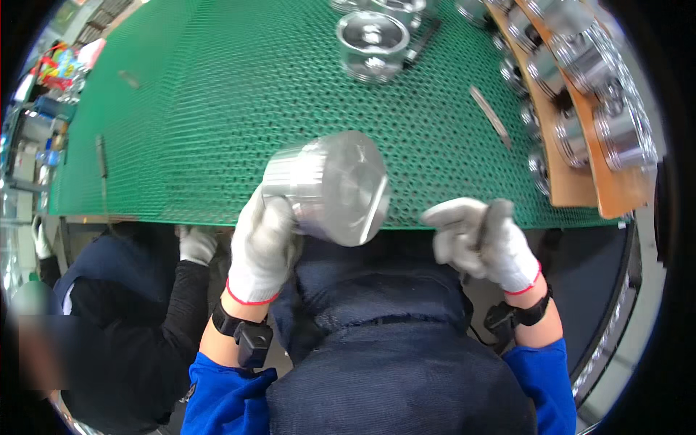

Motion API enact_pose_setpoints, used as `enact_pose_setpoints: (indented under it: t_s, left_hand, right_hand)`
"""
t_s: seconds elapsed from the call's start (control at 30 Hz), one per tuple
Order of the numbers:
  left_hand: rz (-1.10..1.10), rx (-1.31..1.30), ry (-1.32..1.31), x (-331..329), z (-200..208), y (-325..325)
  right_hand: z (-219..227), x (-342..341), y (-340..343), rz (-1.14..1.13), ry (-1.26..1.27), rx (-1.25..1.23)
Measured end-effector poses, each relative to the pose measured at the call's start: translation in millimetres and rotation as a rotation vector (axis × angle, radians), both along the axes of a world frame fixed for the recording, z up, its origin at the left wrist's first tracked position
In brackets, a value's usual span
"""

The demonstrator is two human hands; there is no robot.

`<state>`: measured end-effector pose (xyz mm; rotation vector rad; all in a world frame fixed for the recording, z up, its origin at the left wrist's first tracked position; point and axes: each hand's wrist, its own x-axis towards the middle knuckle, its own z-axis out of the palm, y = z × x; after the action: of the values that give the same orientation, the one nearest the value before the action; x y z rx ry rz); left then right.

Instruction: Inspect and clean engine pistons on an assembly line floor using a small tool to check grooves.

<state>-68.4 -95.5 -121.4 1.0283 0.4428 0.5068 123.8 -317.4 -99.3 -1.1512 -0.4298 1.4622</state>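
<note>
The gloved left hand (259, 246) gripped a metal piston (341, 188) over the near edge of the green mat (217, 109); the right hand (482, 241) hovered, fingers loosely parted. Cardboard dividers (573, 191) at right separated rows of silvery pistons (621, 138).

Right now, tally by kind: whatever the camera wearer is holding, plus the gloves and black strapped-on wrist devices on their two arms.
Silver metal cylinder, held in the left hand: 1
White gloves with red cuffs, one per hand, the right hand holding nothing visible: 2
Black wrist devices, one per arm: 2
Total: 5
</note>
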Motion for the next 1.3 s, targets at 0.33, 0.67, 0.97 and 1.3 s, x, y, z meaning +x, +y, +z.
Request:
enact_pose_setpoints:
  t_s: [0.33, 0.67, 0.97, 1.3]
  left_hand:
    - [-0.136, 1.448, 0.188, -8.7, -21.3, -2.8]
    - [-0.174, 1.428, 0.09, -7.0, -19.9, 1.1]
    - [-0.146, 1.21, 0.299, -1.3, -6.0, -1.9]
    - [-0.038, 0.969, 0.323, 36.0, 16.5, -3.1]
  right_hand:
    - [19.2, -22.1, 18.3, -0.05, -0.541, -0.218]
    - [27.6, -14.7, 47.0, 0.072, -0.435, -0.303]
    - [4.4, -12.8, 39.2, -0.022, -1.316, 0.192]
    - [4.6, 2.5, 43.0, 0.094, -1.778, 0.24]
